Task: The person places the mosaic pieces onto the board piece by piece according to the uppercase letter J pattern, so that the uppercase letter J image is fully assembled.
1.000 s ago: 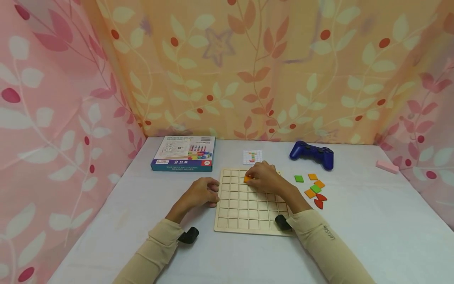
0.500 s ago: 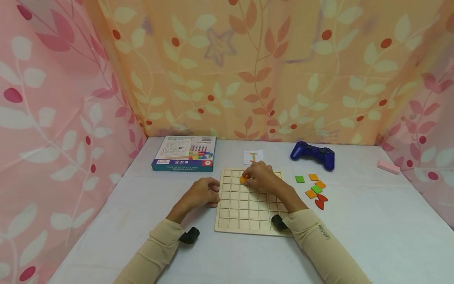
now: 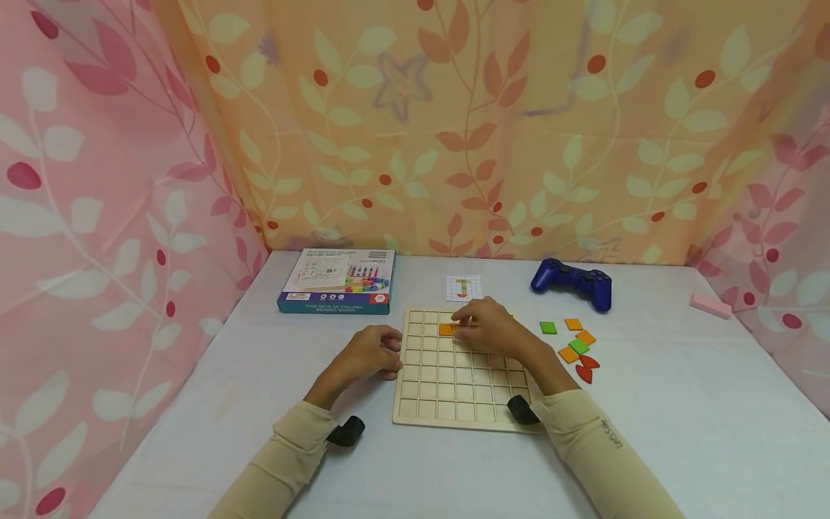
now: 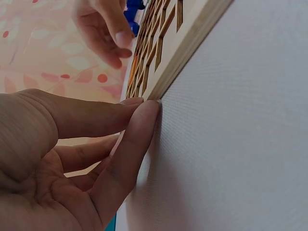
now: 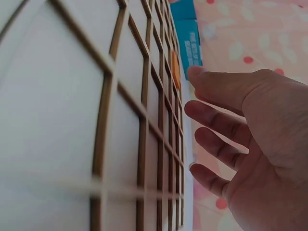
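A wooden grid board point(image 3: 428, 389) lies on the white table, with one orange square tile point(image 3: 447, 329) lying in a cell of its second row from the back. The left hand point(image 3: 366, 353) pinches the board's left edge between thumb and finger, plain in the left wrist view. Just right of the orange tile, the right hand point(image 3: 489, 328) hovers over the board; in the right wrist view its fingers are apart and hold nothing. Off the board's right side lie green tiles point(image 3: 547, 328), orange tiles point(image 3: 573, 324) and red leaf-shaped pieces point(image 3: 584, 373).
Behind the board lies a small printed grid card point(image 3: 463, 287). A boxed set point(image 3: 337, 281) is at the back left, a blue game controller point(image 3: 572, 283) at the back right, and a pink block point(image 3: 710, 305) farther right. Patterned cloth hangs around the table.
The right hand held the orange tile and moved it slightly left; now it has let go and shifted right, leaving the tile on the board. The left hand stays at the edge.
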The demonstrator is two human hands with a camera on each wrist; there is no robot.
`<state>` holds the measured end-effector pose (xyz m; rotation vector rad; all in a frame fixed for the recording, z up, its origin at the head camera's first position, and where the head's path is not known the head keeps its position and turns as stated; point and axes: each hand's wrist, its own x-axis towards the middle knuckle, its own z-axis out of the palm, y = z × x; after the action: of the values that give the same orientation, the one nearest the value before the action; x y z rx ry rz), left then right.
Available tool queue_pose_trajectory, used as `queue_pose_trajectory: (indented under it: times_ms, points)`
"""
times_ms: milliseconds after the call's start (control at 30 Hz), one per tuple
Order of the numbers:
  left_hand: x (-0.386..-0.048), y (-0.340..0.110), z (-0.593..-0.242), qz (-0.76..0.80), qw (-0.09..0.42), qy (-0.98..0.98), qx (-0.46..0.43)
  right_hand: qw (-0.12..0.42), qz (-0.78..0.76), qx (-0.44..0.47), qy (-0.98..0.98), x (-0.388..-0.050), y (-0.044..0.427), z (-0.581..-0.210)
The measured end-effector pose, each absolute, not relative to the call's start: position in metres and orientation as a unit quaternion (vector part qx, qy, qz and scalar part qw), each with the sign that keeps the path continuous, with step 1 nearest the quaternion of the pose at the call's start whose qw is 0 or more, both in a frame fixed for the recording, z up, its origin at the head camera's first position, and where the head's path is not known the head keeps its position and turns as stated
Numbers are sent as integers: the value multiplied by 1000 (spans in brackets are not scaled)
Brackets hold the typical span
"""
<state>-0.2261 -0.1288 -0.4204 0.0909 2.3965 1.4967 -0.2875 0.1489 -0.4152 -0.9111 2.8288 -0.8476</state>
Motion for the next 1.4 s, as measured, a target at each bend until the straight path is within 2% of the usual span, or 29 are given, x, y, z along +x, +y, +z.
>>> queue_pose_trajectory:
  times_ms: [833,1400]
  points:
    - [-228,-131,-423,519,158,839,35,1,-262,-174,949,-270,279,-414]
    - [-227,-130,-423,525,160,835,32,10,-258,-90,962,-267,328,-416]
